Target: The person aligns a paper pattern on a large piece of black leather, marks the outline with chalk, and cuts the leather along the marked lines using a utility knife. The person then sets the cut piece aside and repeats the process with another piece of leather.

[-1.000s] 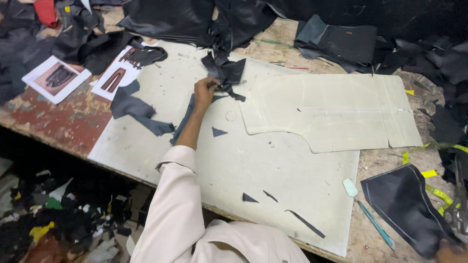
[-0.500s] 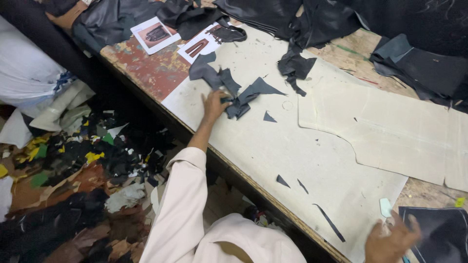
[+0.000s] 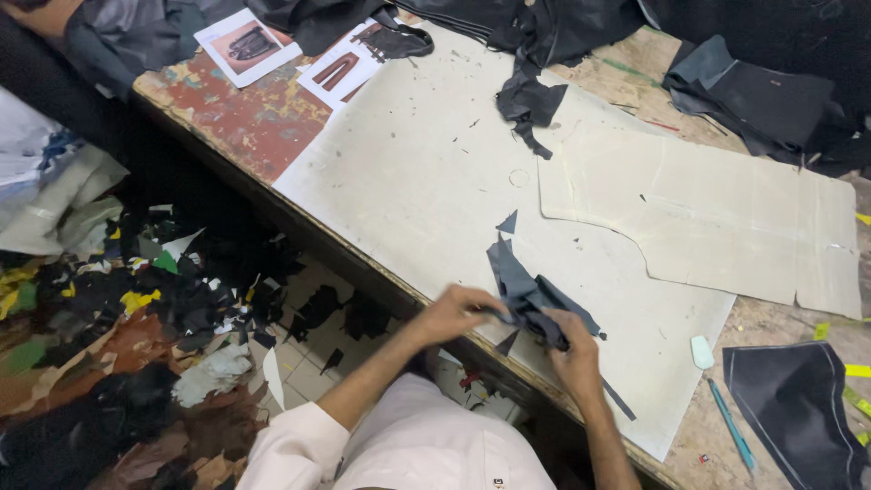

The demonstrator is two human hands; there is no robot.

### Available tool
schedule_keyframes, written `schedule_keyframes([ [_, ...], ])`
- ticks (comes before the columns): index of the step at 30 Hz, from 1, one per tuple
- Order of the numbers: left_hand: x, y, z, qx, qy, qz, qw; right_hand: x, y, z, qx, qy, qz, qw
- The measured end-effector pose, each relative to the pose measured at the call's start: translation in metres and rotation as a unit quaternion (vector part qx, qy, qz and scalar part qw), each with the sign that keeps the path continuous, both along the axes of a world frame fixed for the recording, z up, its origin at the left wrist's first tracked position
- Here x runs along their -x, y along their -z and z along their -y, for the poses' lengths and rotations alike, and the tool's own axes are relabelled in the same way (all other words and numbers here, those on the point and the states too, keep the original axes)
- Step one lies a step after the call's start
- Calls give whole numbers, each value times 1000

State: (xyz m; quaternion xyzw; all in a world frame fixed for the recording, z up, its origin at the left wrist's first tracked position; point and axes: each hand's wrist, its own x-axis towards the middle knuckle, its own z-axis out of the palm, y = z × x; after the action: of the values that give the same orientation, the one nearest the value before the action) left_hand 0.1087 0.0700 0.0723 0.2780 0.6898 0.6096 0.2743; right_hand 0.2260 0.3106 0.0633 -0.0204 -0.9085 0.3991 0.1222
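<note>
Gathering up a bunch of dark grey leather offcuts (image 3: 526, 295) at the near edge of my bench, both hands on them. My left hand (image 3: 454, 313) has its fingers curled shut around the left end of the bunch, and my right hand (image 3: 573, 352) is closed on the lower right part, fingers tucked into the scraps. The pile sits on the big pale cardboard cutting sheet (image 3: 417, 172) that covers most of the worn wooden table (image 3: 249, 118), close to the table's front edge. One small dark triangular scrap (image 3: 508, 222) lies loose just above the bunch, not touching my hands.

Stuff around it: a second pale cardboard pattern piece with a curved notch (image 3: 717, 218) lies on top of the sheet to the right. A ragged black leather strip (image 3: 528, 100) hangs down from the heap of black material at the far side. Two white printed cards with pictures of dark goods (image 3: 290, 54) sit near the far left corner, on the red, chipped paint. Over on the right there's a small pale blue-white chalk block (image 3: 702, 352), a teal pen (image 3: 731, 425) just below it, and a black cut panel with light stitched edges (image 3: 803, 408) beside that. The floor to my left is littered with black, yellow and green leather trimmings (image 3: 154, 290)
</note>
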Motion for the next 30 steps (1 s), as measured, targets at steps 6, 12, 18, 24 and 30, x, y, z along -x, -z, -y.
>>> schedule_keyframes([
  [6,131,-26,102,-257,-295,-22,920,46,-17,-34,128,151,-123,973],
  [12,196,4,147,78,-287,-161,941,141,-3,4,-246,237,71,937],
  [18,242,20,143,11,-93,-147,985,261,9,105,-177,128,75,973],
  [24,359,6,107,-15,-74,-153,985,348,-64,97,-95,-90,43,990],
  [30,457,18,8,0,-60,-340,939,467,-114,-77,-351,236,-252,870],
])
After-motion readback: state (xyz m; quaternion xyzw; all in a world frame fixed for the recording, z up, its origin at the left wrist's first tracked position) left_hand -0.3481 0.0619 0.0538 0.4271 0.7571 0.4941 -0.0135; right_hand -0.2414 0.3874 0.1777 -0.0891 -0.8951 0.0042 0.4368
